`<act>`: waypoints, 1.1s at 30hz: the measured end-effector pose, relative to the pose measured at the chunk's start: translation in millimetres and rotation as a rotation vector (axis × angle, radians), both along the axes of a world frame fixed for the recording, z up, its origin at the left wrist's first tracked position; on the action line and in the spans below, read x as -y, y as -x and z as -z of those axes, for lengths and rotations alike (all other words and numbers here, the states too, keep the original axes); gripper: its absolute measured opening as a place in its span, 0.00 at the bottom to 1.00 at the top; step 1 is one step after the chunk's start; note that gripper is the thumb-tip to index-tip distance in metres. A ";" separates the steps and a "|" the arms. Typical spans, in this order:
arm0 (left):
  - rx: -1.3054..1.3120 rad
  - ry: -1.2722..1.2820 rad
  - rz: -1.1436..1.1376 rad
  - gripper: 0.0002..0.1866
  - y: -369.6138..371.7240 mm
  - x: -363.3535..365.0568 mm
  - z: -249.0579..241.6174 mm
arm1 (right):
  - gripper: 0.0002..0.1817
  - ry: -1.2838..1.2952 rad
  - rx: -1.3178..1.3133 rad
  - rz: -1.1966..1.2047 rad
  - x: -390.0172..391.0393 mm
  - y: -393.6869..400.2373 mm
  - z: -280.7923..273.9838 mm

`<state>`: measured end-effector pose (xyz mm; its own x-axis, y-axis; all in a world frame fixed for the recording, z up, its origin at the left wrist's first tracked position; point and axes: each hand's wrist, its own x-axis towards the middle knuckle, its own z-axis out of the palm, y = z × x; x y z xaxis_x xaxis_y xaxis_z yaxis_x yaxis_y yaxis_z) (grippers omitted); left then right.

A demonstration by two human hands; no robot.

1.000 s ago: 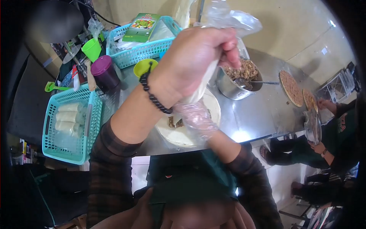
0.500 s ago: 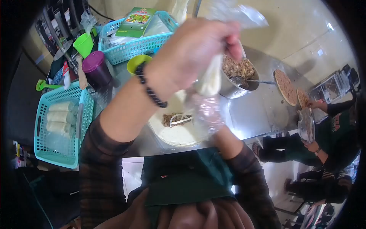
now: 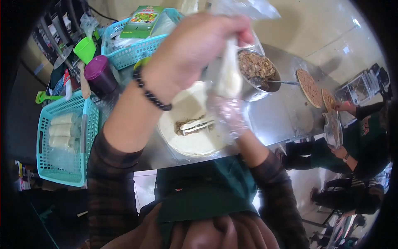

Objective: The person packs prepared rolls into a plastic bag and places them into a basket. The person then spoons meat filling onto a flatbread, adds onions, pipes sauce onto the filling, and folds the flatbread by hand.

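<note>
My left hand (image 3: 195,47), bare and with a black bracelet at the wrist, is raised and closed on the top of a clear piping bag (image 3: 230,79) of white sauce. Below it my right hand (image 3: 229,112), in a clear plastic glove, wraps round the lower part of the bag. The bag's tip is hidden. Under the hands lies a round pale flatbread (image 3: 192,145) with a strip of brown minced filling (image 3: 181,128) near its middle. Several white sauce lines (image 3: 195,125) lie over the filling.
A metal pot (image 3: 253,93) of filling with a spoon stands behind right. Topped flatbreads (image 3: 309,88) lie farther right, beside a co-worker's hands (image 3: 338,152). At left are a basket of wrapped rolls (image 3: 62,176), a purple container (image 3: 99,74) and another basket (image 3: 132,54).
More white sauce now lies on the filling. My left hand and the bag have shifted slightly left in view, and the whole scene has shifted a little too.
</note>
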<state>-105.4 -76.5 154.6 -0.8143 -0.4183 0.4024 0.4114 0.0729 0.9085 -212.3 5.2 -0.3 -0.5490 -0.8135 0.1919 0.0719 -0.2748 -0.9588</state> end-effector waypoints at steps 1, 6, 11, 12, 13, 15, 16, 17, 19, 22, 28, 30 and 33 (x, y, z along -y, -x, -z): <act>-0.016 0.045 -0.042 0.15 -5.6 1.2 -3.0 | 0.16 0.233 0.572 -0.205 10.1 -15.0 7.5; 0.014 -0.127 0.195 0.14 -20.4 24.4 -0.9 | 0.17 -0.030 -0.318 -0.092 11.5 -50.7 -22.3; 0.059 0.023 -0.010 0.15 -0.3 -3.7 7.4 | 0.22 0.206 0.435 -0.234 -2.0 32.2 -2.2; 0.076 0.060 -0.006 0.15 3.7 -5.2 10.6 | 0.21 0.001 -0.303 0.099 -10.7 23.0 -28.7; 0.060 0.150 -0.006 0.15 5.5 -3.9 11.8 | 0.20 0.015 -0.283 0.064 -16.1 24.4 -27.8; 0.051 0.140 -0.010 0.15 1.4 -1.8 6.3 | 0.20 0.030 -0.226 0.015 -16.4 22.3 -17.5; 0.041 0.130 -0.011 0.15 -1.7 -0.6 2.2 | 0.21 0.030 -0.190 0.002 -9.3 11.6 -12.8; 0.000 0.085 0.014 0.15 -7.6 2.7 -0.4 | 0.19 0.019 -0.404 0.096 -1.6 -0.1 -10.9; -0.010 0.014 0.071 0.14 -20.3 14.9 -1.7 | 0.22 0.025 -0.080 -0.093 10.8 -32.5 -13.3; -0.019 -0.011 0.127 0.14 -30.0 23.5 -2.4 | 0.23 -0.069 -0.300 -0.140 9.3 -51.9 -20.1; 0.075 0.097 0.036 0.12 -10.3 -2.2 8.0 | 0.18 -0.116 -0.262 0.172 -17.1 -1.9 -32.4; 0.062 0.069 0.053 0.12 -4.1 0.7 14.5 | 0.21 -0.057 -0.154 0.041 -26.0 15.6 -26.2; 0.050 0.119 0.027 0.13 -12.2 0.0 9.6 | 0.18 -0.054 -0.401 0.133 -18.8 1.7 -17.9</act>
